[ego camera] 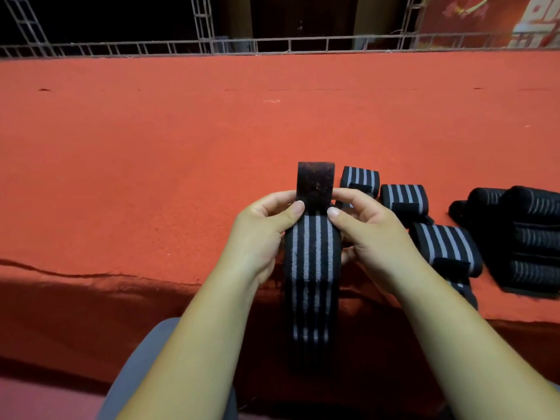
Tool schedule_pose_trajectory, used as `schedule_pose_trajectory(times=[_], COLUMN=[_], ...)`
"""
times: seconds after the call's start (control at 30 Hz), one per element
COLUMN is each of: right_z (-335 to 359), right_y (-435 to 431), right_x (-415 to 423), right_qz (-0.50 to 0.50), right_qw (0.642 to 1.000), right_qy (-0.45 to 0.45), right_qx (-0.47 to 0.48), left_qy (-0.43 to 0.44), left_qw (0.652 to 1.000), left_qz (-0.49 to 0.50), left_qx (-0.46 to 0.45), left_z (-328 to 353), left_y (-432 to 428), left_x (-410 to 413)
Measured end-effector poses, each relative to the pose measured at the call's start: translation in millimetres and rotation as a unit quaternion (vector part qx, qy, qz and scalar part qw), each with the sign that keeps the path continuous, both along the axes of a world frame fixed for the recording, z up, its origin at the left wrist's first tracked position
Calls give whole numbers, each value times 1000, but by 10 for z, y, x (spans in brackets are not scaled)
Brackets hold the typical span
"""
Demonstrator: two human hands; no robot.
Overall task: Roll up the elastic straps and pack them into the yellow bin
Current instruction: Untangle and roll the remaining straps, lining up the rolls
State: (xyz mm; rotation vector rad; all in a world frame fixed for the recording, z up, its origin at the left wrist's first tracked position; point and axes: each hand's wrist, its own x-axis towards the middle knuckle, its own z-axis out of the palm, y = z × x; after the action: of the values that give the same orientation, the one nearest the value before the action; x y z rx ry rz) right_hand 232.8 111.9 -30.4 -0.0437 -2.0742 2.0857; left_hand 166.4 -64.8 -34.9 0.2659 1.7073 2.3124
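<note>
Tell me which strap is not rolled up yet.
The strap between left hand and right hand, hanging unrolled; the other straps lie rolled on the table.

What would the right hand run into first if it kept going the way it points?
The right hand points forward and leftward, so it would first meet the striped strap it pinches, then probably the left hand; depth is unclear.

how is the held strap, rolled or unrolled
Unrolled: the strap hangs long and flat below the left hand and right hand, its dark end upright.
</note>
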Motion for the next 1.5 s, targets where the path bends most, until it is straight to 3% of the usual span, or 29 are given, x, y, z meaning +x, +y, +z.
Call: schedule_pose_trajectory(times=[0.17,0.37,0.47,0.6,0.8,0.9,1.0,1.1,1.27,1.37,1.5], right_z=[-42,-11,-26,-84,-120,-118,-97,-103,-134,-141,-134], right_y=[-8,-48,-66,-55,-148,-137,-77,-51,-72,-88,-147], right_x=[-60,-89,-58,-61,-34,-33,23,74,59,39,-6], right_qz=[-2,-7,3,-23,-39,-14,84,143,65,29,8], right_qw=[1000,990,993,997,998,998,992,980,989,993,994], right_qy=[-6,-48,-32,5,34,-10,-96,-121,-86,-67,-70], right_qx=[-29,-132,-114,-74,-38,-55,4,66,105,94,83], left_qy=[27,93,103,31,60,51,77,114,136,139,152], left_qw=[999,992,992,999,995,997,996,991,989,984,979], left_qz=[-32,-17,-15,-39,-28,-19,8,54,9,-31,21], left_qx=[-6,-88,-77,-13,-76,-55,-51,-50,-49,-111,-134], left_z=[-40,-61,-34,-1,-107,-105,-89,-73,-61,-113,-137], left_y=[-84,-151,-174,-196,-140,-128,-114,-95,-123,-163,-132], left_x=[-76,-104,-62,26,83,95,89,47,0,-19,-22])
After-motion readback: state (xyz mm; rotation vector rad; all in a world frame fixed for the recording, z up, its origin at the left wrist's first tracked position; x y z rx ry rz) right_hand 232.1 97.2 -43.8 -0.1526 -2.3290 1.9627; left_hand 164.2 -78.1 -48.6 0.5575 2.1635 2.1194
